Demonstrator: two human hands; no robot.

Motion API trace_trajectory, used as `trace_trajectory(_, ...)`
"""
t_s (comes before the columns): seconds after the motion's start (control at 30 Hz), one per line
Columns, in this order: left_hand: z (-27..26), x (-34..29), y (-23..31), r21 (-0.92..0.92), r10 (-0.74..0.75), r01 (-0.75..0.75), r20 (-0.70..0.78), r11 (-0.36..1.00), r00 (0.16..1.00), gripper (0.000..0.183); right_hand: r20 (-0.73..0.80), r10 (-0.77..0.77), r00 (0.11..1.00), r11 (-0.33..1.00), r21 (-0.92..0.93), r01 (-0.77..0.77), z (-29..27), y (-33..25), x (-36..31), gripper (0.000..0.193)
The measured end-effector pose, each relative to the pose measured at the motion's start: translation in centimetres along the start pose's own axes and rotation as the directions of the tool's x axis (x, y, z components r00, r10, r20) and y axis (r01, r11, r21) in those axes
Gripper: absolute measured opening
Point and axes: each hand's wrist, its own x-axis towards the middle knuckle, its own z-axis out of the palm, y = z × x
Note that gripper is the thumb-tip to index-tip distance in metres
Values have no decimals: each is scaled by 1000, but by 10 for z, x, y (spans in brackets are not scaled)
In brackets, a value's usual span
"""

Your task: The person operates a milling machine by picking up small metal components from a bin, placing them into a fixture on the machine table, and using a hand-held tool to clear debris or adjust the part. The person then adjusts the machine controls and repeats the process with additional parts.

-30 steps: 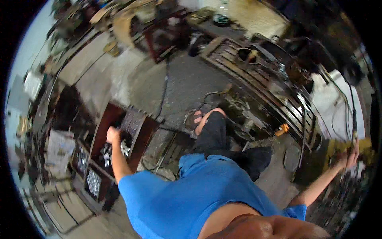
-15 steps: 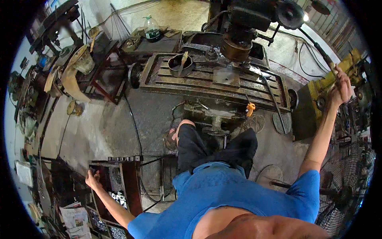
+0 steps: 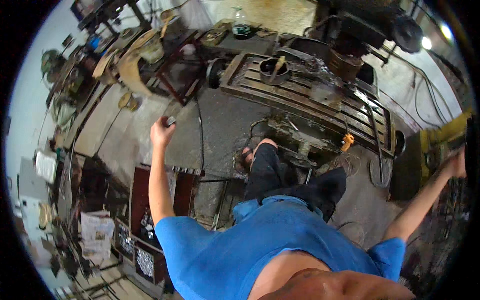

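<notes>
My left hand (image 3: pixel 162 132) is raised over the floor on the left, fingers closed around a small grey metal piece (image 3: pixel 171 121). Its far end shows past the fingertips. Out at the right rim of the head view, my right hand (image 3: pixel 455 162) is cut off by the dark edge, so its fingers and anything in them are hidden. In front of me stands a milling machine with a slotted table (image 3: pixel 295 96). On that table are a dark pot (image 3: pixel 267 76) with a brush (image 3: pixel 276 69) in it and a pale flat block (image 3: pixel 325 95) below the machine head.
A dark open box (image 3: pixel 185 192) stands below my left arm, beside trays of small shiny parts (image 3: pixel 145 262). An orange-handled object (image 3: pixel 347 142) hangs at the table's front edge. A black cable (image 3: pixel 201 130) crosses the floor. A bottle (image 3: pixel 241 29) stands behind.
My left hand has risen from beside the dark box, and a metal piece now shows in it. My right hand has dropped toward the right rim. The whole view has swung left.
</notes>
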Motion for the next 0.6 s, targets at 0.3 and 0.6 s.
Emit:
trace_trajectory(0.3, -30, -23, 46, 0, 181, -181, -67, 983, 981, 41, 726, 673, -140, 197, -359, -912, 160, -49, -380, 19)
trace_trajectory(0.6, -42, -38, 43, 56, 223, -219, -70, 974, 972, 38, 819, 564, 104, -25, 142, -990, 211, -79, -411, 19)
